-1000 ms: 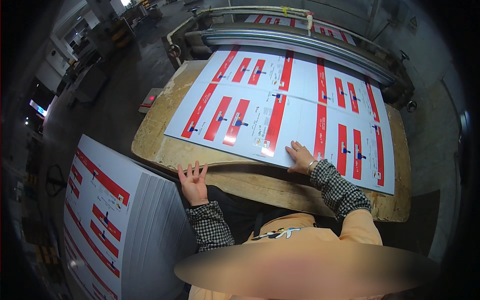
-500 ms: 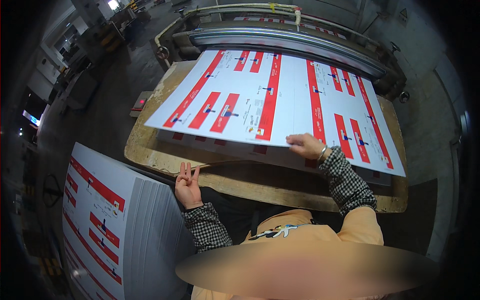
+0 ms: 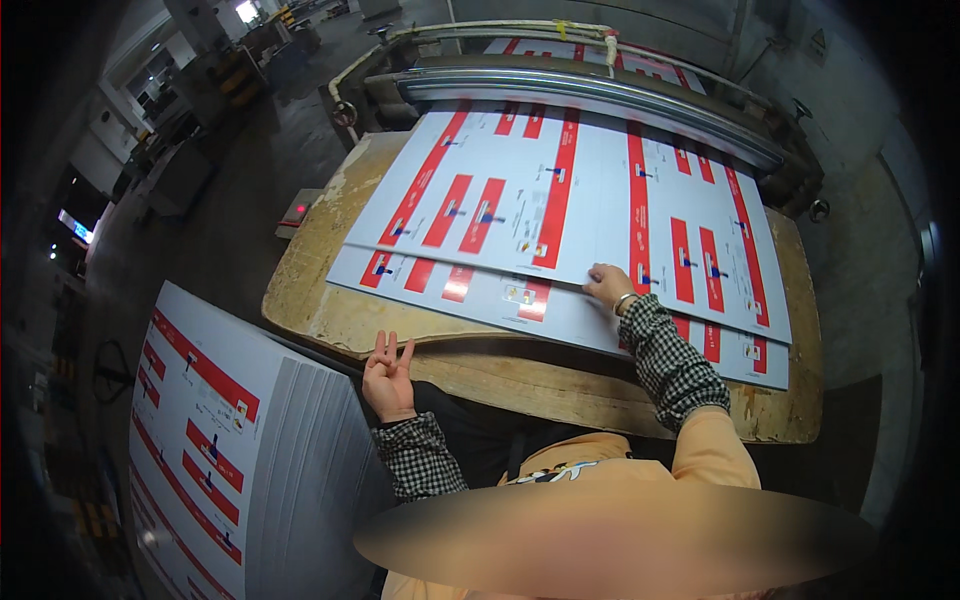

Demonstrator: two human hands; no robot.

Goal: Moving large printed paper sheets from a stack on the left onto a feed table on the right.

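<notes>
- The right hand point(image 3: 608, 287) is pinching the near edge of a large white printed sheet with red bars point(image 3: 595, 215), fingertips on top; the thumb is hiding from view.
- That sheet is lying over the wooden table, its far end running up to the roller.
- Since half a second ago, its near edge has been moving away from the person and coming down lower; it is now leaving a strip of the matching sheet beneath point(image 3: 495, 297) showing.
- This is suggesting, as a judgement, that the upper sheet is advancing toward the roller while the fingers are steadying its edge.
- The left hand point(image 3: 388, 385) is holding nothing, some fingers standing up and apart, others curling in; it is hovering near the table's front edge.
- The worn, pale wooden table with rounded corners point(image 3: 310, 300) is bearing both sheets.
- A tall stack of similar red-and-white sheets point(image 3: 300, 470) is standing at the person's left.
- Beyond, a shiny steel roller point(image 3: 590, 85) is spanning the table's far side, with a cream pipe point(image 3: 500, 24) running above.
</notes>
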